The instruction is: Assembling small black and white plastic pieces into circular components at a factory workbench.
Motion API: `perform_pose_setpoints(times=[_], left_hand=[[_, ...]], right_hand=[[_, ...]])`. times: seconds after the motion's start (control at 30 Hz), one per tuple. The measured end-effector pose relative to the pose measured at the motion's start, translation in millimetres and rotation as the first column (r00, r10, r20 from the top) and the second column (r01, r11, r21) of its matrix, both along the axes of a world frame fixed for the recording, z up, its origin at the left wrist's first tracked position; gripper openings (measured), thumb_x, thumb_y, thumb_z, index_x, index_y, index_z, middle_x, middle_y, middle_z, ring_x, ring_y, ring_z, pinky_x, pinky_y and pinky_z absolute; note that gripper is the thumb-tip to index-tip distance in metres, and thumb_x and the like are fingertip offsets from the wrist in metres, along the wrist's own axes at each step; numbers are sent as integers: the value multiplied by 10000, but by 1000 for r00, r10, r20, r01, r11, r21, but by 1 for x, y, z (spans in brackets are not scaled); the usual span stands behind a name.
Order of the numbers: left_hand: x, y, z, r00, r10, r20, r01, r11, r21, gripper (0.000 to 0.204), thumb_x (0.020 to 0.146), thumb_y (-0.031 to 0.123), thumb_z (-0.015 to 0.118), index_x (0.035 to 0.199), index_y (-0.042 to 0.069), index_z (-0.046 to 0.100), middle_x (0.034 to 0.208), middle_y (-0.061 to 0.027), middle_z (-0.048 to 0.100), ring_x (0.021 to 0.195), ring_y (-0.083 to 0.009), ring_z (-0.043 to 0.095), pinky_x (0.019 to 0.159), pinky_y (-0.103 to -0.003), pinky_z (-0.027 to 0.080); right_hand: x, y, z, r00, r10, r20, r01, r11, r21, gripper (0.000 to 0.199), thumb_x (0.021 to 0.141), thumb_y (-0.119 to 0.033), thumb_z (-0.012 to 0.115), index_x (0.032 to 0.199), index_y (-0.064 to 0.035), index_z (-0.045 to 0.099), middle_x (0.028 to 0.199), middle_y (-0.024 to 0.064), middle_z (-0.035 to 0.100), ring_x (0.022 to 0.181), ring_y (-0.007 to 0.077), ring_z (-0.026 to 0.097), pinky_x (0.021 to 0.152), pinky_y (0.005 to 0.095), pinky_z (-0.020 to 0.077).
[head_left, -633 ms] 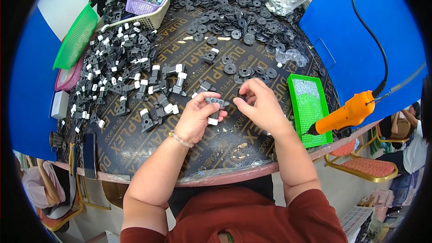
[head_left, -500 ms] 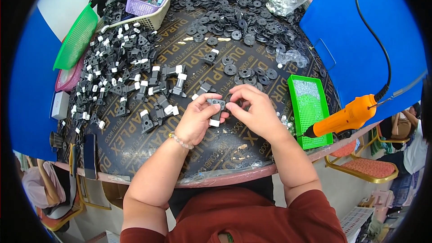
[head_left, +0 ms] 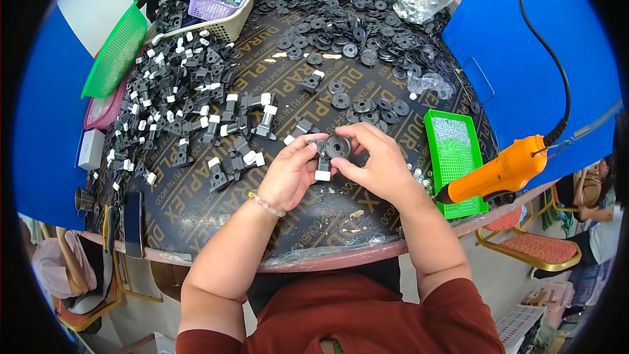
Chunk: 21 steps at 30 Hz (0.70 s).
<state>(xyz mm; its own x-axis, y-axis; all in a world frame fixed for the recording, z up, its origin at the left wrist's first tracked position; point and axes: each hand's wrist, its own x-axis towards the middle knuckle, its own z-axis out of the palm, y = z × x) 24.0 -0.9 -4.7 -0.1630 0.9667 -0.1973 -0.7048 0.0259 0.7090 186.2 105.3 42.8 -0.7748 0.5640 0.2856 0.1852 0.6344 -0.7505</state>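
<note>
My left hand [head_left: 295,169] grips a black plastic bracket [head_left: 323,166] with a white end block, held over the near middle of the table. My right hand [head_left: 377,164] pinches a round black disc [head_left: 337,147] with a hole in its centre. The disc sits against the bracket's upper part and hides some of it. Beyond my hands lie several loose black discs [head_left: 383,109]. A bracket with a white end [head_left: 301,129] rests just past my left fingers.
White-tipped brackets pile [head_left: 170,85] on the left, black discs heap [head_left: 341,19] at the back. A green tray [head_left: 452,177] of small metal pieces stands right, with an orange electric screwdriver [head_left: 495,172] hanging over it. A phone [head_left: 134,223] lies near the left edge.
My right hand has brought the disc up to the bracket, its round face now turned into view. The bracket in my left hand is partly covered by it.
</note>
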Motion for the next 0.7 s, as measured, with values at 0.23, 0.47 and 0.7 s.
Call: perform_pose_setpoints(times=[0.23,0.47,0.7], left_hand=[[4,2,-9,1000,-3,19,2,1000,11,285,1044,137,430,1282,25,539,1162,-106,639,999,-204,664,902,-375,553],[6,1,-9,995,24,-95,-25,1000,-13,302,1057,136,392,1292,17,541,1158,-98,638,1001,-178,659,899,-347,558],[18,1,-12,985,127,-120,-125,992,23,307,1057,133,397,1298,18,547,1162,-89,647,1032,-174,652,898,-340,555]], right_hand=[[-9,-3,-17,1000,11,-26,-3,965,261,479,733,-238,809,1124,-6,660,1060,116,621,1015,312,580,905,393,479],[-7,-1,-15,999,28,-32,-16,945,326,471,733,-280,810,1098,-12,681,1079,107,626,1056,299,573,944,408,455],[-11,-6,-15,999,-43,-17,46,936,348,449,732,-271,809,1060,10,687,1060,121,656,1032,310,599,938,411,460]])
